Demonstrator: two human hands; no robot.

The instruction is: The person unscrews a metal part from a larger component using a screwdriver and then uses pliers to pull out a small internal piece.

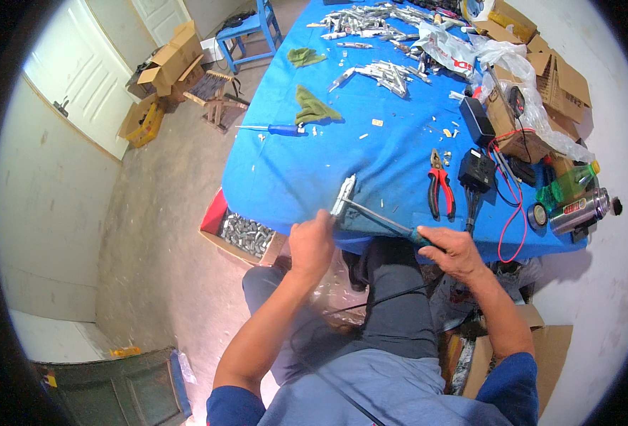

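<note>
I sit at the near edge of a table under a blue cloth (307, 163). My left hand (311, 245) grips the lower end of a small silver metal part (344, 194) that stands on the table edge. My right hand (454, 252) holds a tool with a teal handle and a long thin metal shaft (378, 219), a screwdriver or soldering iron. Its tip touches the metal part near my left hand. A black cable runs from the tool down across my lap.
Red-handled pliers (439, 190), a black meter with red and black leads (477, 170), a blue screwdriver (278, 129), green rags (312, 106) and piles of silver parts (385, 74) lie on the table. A steel flask (584, 210) stands right. A box of metal parts (246, 234) sits on the floor.
</note>
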